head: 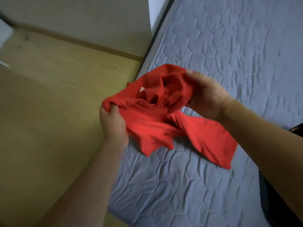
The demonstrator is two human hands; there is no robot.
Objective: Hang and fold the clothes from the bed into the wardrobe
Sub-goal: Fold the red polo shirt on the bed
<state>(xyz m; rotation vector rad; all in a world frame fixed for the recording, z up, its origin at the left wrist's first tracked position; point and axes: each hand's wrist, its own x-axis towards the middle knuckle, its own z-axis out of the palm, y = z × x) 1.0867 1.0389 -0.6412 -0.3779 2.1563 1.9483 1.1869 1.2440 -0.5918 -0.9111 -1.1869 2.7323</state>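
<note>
Head view, the only one. Count: two hands, one garment, one mattress.

I hold one red shirt [164,118] in the air between my two hands, over the near left edge of the bed's mattress [229,54]. It is bunched, not spread. Two buttons show on a placket near the collar, and one small pale tag shows inside the neck opening. One flap of red cloth hangs down to the right, its lower edge close above the quilted surface; whether it touches the mattress I cannot tell, the picture being soft with blur there.

My left hand [113,123] grips the shirt at its left end, near the collar, fingers curled round a wad of fabric, thumb on top. My right hand [205,97] grips the opposite side of the bunch, fingers wrapped over the upper edge of the cloth, the thumb side pressed into it. Both forearms are bare and reach in from the lower edge of the picture.

The mattress is grey-blue, quilted in a hexagon pattern, with no sheet on the part that shows. One dark item [297,128] peeps in at the right edge, on the mattress; too little shows to name it.

Left of the mattress lies a light wood-look floor [49,104]. Beyond it stands a pale wall [82,18] with one brown skirting strip at its foot.
</note>
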